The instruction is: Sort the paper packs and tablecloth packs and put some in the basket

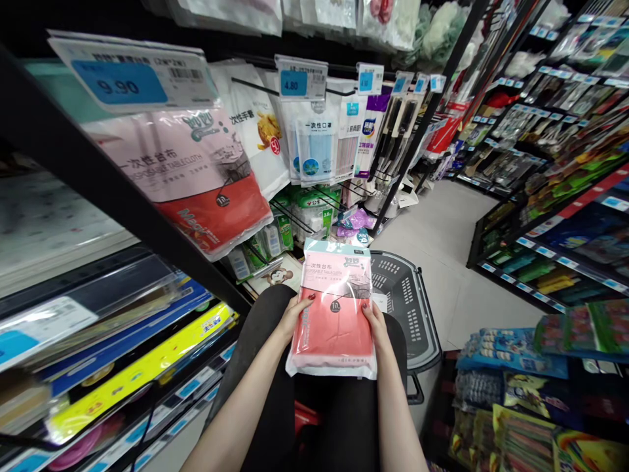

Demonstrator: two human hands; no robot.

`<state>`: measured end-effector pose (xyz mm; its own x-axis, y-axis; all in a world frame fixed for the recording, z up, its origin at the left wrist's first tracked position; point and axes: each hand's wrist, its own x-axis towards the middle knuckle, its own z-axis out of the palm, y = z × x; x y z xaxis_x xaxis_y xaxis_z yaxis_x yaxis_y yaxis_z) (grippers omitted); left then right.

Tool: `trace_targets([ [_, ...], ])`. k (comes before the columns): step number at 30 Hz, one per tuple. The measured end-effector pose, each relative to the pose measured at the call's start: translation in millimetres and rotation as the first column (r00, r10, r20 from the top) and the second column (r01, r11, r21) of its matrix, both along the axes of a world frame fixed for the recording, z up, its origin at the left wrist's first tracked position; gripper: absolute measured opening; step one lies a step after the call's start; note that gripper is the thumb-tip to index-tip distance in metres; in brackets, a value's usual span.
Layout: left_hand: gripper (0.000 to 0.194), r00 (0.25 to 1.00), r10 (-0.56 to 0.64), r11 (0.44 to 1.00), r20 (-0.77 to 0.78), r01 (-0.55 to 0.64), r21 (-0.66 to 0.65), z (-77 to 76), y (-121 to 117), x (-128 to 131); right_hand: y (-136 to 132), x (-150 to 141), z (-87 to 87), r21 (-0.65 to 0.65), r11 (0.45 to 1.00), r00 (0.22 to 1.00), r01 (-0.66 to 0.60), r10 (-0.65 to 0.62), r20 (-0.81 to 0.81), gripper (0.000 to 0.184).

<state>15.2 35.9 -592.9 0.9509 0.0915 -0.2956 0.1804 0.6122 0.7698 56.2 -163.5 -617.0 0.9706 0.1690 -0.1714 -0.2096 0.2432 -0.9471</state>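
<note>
A red and pink pack of disposable tablecloth (339,328) in clear plastic is held upright above my knees, its printed front toward me. My left hand (293,319) grips its left edge, thumb on the front and fingers behind. On the opposite edge my right hand (376,326) has the same hold. The fingers behind the pack are hidden. A matching tablecloth pack (196,177) hangs on the rack at the upper left, under a 9.90 price tag (115,84).
Just beyond my right knee a dark shopping basket (407,308) stands on the grey floor (455,226). Packs of face masks (314,151) and gloves (260,131) hang ahead. A slanted black rack post (132,196) crosses the left side. Bagged snacks (515,354) lie at the lower right.
</note>
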Motion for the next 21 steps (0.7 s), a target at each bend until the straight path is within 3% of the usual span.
trace_targets([
  [8, 0.025, 0.999, 0.005, 1.000, 0.048, -0.006, 0.027, -1.9, 1.9, -1.0, -1.1, -0.9, -0.1, 0.009, 0.999, 0.994, -0.033, 0.031, 0.109, 0.034],
  [21, 0.022, 0.999, 0.035, 0.998, 0.017, -0.036, 0.048, -3.1, 3.0, -2.0, -1.2, -4.0, 3.5, 0.045, 0.998, 0.990, -0.035, 0.029, 0.140, 0.035],
])
